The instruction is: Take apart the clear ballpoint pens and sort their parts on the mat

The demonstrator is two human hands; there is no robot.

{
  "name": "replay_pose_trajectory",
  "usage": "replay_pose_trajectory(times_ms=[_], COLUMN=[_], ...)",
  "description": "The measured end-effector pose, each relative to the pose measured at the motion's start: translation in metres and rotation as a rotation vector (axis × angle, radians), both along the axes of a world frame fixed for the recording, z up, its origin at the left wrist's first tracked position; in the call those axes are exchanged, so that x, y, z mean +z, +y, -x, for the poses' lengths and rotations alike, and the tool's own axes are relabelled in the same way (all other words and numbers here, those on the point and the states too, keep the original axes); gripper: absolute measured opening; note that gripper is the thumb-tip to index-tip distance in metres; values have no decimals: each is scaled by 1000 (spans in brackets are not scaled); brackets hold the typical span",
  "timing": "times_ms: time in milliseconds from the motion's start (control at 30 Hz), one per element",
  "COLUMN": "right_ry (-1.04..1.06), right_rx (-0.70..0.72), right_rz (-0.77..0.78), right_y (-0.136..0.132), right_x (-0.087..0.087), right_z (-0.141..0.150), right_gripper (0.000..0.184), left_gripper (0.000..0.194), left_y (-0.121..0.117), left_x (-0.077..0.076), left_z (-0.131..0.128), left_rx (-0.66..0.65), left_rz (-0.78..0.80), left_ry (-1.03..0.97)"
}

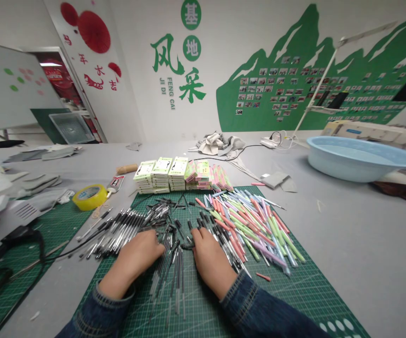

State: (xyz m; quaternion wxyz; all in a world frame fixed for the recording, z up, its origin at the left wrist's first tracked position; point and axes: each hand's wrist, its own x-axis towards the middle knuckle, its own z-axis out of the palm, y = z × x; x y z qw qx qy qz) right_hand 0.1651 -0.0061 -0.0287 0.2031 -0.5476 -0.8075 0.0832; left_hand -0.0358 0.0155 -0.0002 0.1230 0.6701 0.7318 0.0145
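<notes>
My left hand rests knuckles-up on a pile of black pens and thin refills on a green cutting mat. Its fingers are curled down among them and hidden. My right hand lies beside it, fingers bent onto black pens near small black caps. I cannot make out what either hand holds. To the right lies a heap of pastel pens, pink, green, blue and purple. Both arms wear denim sleeves.
Stacked small pen boxes stand behind the mat. A yellow tape roll lies at the left, a light blue basin at the right. Grey cloth and cables lie further back. A second green mat with a black cord is at left.
</notes>
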Motion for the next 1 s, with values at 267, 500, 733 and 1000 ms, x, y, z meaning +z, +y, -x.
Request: replay_pose_trajectory(times_ms=[267,500,733,1000], right_ry=[-152,90,251,243], right_rx=[-55,-98,2,23], right_rz=[-1,-33,16,2], right_y=[-3,1,-3,-3], right_x=[6,0,7,7], right_z=[2,-1,3,3], right_gripper=[33,20,17,17], left_gripper=[5,20,20,21], left_y=[10,7,7,6], left_x=[4,10,14,14], left_z=[6,-12,-11,-15], left_rx=[25,128,228,206], left_rz=[-26,-147,-369,-365], left_ry=[-698,-1430,-1710,-1718])
